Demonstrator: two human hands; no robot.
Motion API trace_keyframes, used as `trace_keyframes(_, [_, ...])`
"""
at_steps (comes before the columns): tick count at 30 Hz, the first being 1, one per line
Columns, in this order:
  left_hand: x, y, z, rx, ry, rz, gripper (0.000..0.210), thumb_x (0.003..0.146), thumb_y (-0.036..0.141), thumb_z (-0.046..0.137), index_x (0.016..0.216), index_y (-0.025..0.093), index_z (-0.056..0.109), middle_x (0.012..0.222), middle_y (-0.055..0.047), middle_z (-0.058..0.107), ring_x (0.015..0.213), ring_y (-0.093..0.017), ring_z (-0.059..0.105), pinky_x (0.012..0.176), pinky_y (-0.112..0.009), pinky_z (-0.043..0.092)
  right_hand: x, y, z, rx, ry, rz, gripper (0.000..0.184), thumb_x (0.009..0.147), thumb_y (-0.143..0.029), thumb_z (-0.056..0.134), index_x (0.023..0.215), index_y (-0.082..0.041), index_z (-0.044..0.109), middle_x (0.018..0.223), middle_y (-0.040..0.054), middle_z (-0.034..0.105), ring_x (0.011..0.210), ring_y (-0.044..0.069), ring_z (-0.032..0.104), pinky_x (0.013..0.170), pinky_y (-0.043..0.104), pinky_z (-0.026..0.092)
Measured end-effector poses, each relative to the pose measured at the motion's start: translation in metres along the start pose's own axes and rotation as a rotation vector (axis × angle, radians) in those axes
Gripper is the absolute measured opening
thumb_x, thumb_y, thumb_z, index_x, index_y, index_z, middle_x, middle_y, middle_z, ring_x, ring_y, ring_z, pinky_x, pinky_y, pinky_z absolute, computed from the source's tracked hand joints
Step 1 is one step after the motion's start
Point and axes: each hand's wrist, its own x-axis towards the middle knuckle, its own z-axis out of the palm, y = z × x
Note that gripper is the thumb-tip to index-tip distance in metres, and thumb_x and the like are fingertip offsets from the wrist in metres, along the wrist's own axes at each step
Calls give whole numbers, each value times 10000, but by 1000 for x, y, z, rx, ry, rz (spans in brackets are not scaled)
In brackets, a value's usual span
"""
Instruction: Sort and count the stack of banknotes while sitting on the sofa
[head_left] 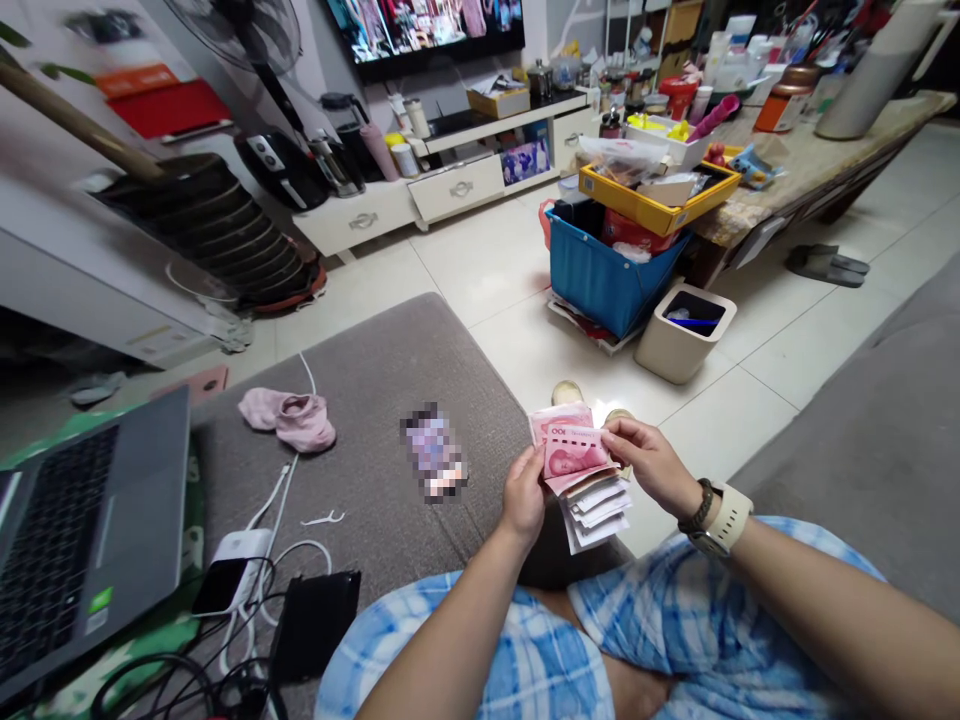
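Pink 100 banknotes (pixel 576 455) are held up above my lap, between both hands. My left hand (pixel 524 492) is closed on their left edge. The fingertips of my right hand (pixel 651 465) pinch the top right corner of the front note. Below the notes hangs a bundle of folded white papers (pixel 596 512); what holds it to the notes is hidden. A phone (pixel 435 452), blurred out by pixelation, lies on the grey sofa seat (pixel 375 370) to the left of my hands.
On the left are an open laptop (pixel 82 540), a black wallet-like item (pixel 315 625), a white charger with tangled cables (pixel 244 560) and pink socks (pixel 292 418). A blue bin (pixel 600 265) and a beige bin (pixel 684 335) stand on the floor ahead. A cluttered table (pixel 795 165) is at right.
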Motion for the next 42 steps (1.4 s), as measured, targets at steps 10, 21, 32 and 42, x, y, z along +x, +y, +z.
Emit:
trace_keyframes(10, [-3,2,-3,40,-3,23,360,632,468,776,819,165,725,842,-55,745,897,-239,683,853,-358,502,-2,-4,2,-22,-9,-32,337,795,-502,661,702,-184,597,615,-23,499,549,113,410,536,266,337])
trace_keyframes(21, [-3,3,-1,4,-77,-20,297,683,377,768,875,158,711,869,-64,750,944,-247,680,897,-372,479,0,-1,2,3,-8,-29,324,742,-472,730,767,-194,567,576,-35,536,531,116,453,535,265,344])
trace_keyframes(32, [-7,5,-2,100,-159,-31,327,670,377,777,892,146,708,884,-83,747,929,-256,678,879,-381,486,3,4,0,-8,35,-26,358,724,-500,726,711,-185,557,651,-28,504,596,116,438,580,265,353])
trace_keyframes(42, [-1,-2,-6,62,-12,-6,390,621,488,787,814,155,727,836,-55,742,849,-220,677,853,-345,490,2,5,-1,-62,-1,-28,399,809,-528,619,624,-192,509,585,-35,438,556,116,379,549,269,307])
